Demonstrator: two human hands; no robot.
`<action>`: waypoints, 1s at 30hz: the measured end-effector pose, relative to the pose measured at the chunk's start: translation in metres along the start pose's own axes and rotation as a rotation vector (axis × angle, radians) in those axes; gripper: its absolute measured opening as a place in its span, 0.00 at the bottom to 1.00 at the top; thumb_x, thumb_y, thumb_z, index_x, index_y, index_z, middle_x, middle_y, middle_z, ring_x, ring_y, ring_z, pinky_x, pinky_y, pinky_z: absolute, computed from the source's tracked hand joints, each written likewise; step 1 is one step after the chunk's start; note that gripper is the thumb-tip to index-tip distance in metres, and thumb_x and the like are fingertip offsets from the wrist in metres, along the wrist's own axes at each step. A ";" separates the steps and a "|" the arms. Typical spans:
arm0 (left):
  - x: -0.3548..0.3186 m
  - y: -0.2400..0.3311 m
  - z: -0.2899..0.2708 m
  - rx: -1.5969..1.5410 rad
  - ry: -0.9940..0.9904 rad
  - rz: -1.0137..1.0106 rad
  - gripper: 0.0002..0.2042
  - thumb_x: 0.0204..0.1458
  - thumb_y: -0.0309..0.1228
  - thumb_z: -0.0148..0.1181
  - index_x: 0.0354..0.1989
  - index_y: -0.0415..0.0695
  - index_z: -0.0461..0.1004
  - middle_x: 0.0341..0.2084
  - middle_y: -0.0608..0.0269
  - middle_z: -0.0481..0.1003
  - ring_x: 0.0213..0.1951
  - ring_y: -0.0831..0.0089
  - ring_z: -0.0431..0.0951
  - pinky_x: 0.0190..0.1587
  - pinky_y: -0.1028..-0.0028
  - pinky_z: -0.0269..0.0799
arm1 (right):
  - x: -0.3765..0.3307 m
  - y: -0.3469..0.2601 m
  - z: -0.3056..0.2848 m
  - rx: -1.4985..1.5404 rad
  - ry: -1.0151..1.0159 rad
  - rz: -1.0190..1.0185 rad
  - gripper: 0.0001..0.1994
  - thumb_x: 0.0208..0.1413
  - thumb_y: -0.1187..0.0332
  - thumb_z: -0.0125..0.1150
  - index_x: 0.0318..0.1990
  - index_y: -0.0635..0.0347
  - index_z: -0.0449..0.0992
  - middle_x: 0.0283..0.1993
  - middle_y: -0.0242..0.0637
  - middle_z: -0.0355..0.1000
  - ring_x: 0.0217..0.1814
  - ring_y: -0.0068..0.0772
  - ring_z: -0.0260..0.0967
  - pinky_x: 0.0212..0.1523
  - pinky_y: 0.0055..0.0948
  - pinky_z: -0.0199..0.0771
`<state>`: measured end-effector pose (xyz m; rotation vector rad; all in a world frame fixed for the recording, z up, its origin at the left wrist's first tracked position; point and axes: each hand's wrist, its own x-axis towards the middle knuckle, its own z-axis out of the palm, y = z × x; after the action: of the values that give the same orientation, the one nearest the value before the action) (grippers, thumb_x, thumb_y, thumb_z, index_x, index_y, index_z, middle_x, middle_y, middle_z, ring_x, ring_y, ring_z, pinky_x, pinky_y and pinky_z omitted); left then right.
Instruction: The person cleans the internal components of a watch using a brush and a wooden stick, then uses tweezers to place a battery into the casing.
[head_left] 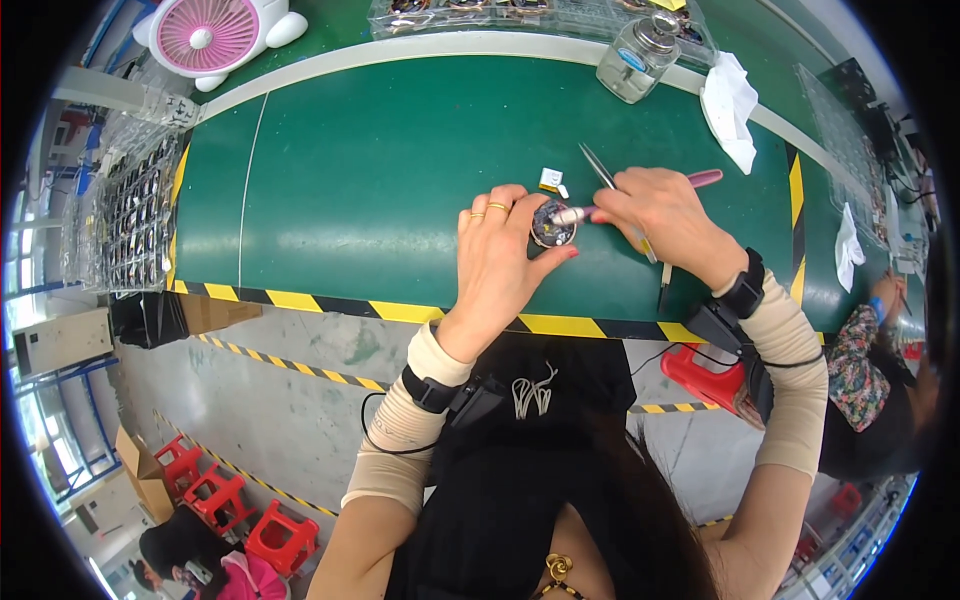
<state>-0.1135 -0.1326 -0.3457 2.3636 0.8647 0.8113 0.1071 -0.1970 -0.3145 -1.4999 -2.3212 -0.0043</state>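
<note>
My left hand (497,250) steadies a small round electronic part (548,236), dark inside with a pale rim, between thumb and fingers on the green mat. My right hand (665,215) is closed round a pink-handled brush (707,178). Its pale tip (568,217) touches or hovers just over the inside of the round part; I cannot tell which. Metal tweezers (597,163) are also held in the right hand, pointing away to the upper left. Just beyond the round part lie a small white-and-yellow piece (551,179) and a tiny white scrap (563,192).
A thin dark-tipped tool (664,287) lies below my right hand. At the back stand a clear glass bottle (638,58) and a crumpled white tissue (730,110). A pink-and-white fan (205,40) is far left, near stacked clear trays (130,215). Another person (870,370) sits at right.
</note>
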 end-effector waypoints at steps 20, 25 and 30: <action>0.072 -0.029 -0.044 -0.019 -0.280 -0.061 0.12 0.59 0.35 0.58 0.42 0.39 0.71 0.26 0.45 0.78 0.30 0.45 0.78 0.34 0.53 0.73 | -0.023 0.009 0.006 0.256 0.625 0.221 0.04 0.55 0.75 0.64 0.35 0.65 0.76 0.27 0.43 0.72 0.26 0.45 0.71 0.27 0.35 0.70; 0.103 -0.052 -0.038 0.186 0.036 0.048 0.10 0.61 0.33 0.56 0.41 0.39 0.68 0.24 0.47 0.77 0.25 0.47 0.77 0.27 0.55 0.72 | -0.027 0.009 0.002 0.292 0.637 0.201 0.03 0.58 0.76 0.60 0.35 0.67 0.75 0.27 0.44 0.71 0.25 0.46 0.70 0.27 0.35 0.68; 0.125 -0.066 -0.038 0.390 0.070 0.155 0.08 0.62 0.33 0.53 0.40 0.41 0.68 0.24 0.50 0.78 0.27 0.51 0.79 0.27 0.58 0.73 | -0.025 0.010 -0.001 0.278 0.622 0.222 0.05 0.54 0.75 0.65 0.35 0.65 0.75 0.27 0.43 0.72 0.26 0.45 0.72 0.26 0.35 0.70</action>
<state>-0.0879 0.0080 -0.3142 2.7852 0.9481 0.8532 0.1254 -0.2145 -0.3233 -1.3620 -1.5908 -0.0751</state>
